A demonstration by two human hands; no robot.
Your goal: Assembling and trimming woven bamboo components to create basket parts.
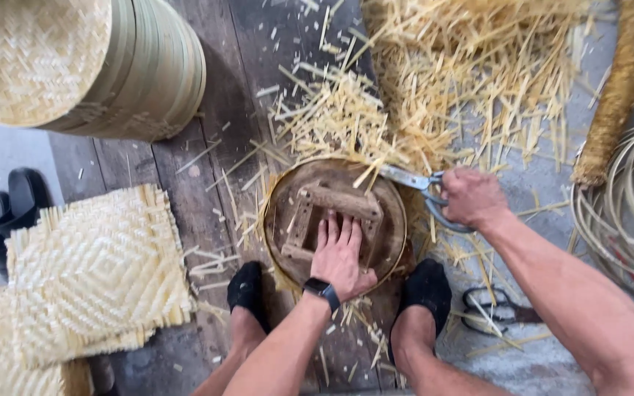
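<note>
While my feet (247,290) in black socks brace either side of it on the floor (207,169), the round basket (332,216) lies between them, bottom up, with a wooden frame (339,202) across its middle. My left hand (340,257) lies flat on that frame, fingers spread and closed on nothing, pinning the basket down. Past it and to the right, my right hand (472,198) is clenched through the handles of the shears (412,182). Their long axis runs leftward and slightly away from me, with the blades reaching the far right rim where loose strips (372,172) stick out. So the right hand is nearer the rim being cut. Beyond lies a heap of trimmings (442,81).
</note>
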